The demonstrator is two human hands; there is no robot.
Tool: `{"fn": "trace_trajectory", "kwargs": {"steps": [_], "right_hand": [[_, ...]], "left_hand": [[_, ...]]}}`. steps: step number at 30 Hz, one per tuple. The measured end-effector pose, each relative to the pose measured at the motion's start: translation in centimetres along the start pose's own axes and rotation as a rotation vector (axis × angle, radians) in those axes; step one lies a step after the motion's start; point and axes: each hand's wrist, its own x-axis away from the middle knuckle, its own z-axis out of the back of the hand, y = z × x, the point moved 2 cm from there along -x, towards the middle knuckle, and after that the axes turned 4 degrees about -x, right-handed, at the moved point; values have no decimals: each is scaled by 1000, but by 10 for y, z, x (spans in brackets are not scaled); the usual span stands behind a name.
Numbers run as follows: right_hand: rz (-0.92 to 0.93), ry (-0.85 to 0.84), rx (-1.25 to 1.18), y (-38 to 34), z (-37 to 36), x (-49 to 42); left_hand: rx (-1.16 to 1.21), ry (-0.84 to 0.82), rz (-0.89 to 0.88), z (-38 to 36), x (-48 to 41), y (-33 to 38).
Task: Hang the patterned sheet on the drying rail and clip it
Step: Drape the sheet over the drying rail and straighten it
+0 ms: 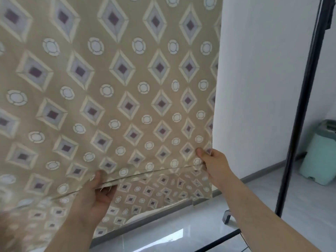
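Both hands (91,197) (216,166) pinch the patterned sheet (127,88) (fingers (106,190) beneath hem).

So the tan sheet (112,99), purple-centred diamonds and white circles, hangs doubled, front layer's bottom hem pulled up and outward. The rack's black upright (306,99) stands just right.

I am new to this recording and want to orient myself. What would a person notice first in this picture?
A beige sheet with diamonds and circles fills the left and centre. Near the bottom, the left hand grips its lower hem and the right hand pinches its right edge. At the right stands a black pole, a green container beyond it.
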Motion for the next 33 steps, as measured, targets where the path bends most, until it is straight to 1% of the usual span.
{"fn": "trace_trajectory", "kwargs": {"steps": [2, 3, 5, 6, 7, 9, 11, 12, 14, 17, 20, 23, 26, 30, 33], "right_hand": [[42, 127, -9, -3, 2, 2], [60, 194, -57, -4, 2, 4], [18, 301, -313, -1, -2, 17], [-43, 297, -458, 6, -10, 25], [-118, 239, -572, 15, -23, 36], [-282, 52, -663, 34, -65, 60], [-390, -58, -666, 46, -112, 80], [-417, -78, -668, 46, -133, 88], [-456, -98, -680, 45, -173, 99], [-496, -86, -698, 41, -207, 100], [-456, -45, -683, 39, -208, 87], [-400, 18, -703, 37, -197, 71], [-361, 16, -740, 37, -192, 67], [-310, -54, -752, 45, -193, 69], [-295, -14, -710, 47, -189, 62]], "left_hand": [[104, 29, -62, 9, 5, 15], [157, 68, -86, 16, 7, 25], [211, 145, -111, 33, 8, 42], [217, 173, -117, 40, 8, 48], [201, 185, -108, 45, 9, 51], [149, 195, -88, 46, 11, 52], [125, 210, -93, 49, 12, 53], [113, 212, -95, 49, 13, 54], [103, 218, -102, 58, 15, 62], [109, 201, -91, 75, 20, 74], [203, 188, -139, 100, 27, 102], [316, 219, -224, 130, 26, 137], [207, 214, -251, 140, 19, 142], [115, 214, -266, 138, 7, 128], [108, 195, -269, 141, -2, 126]]}}
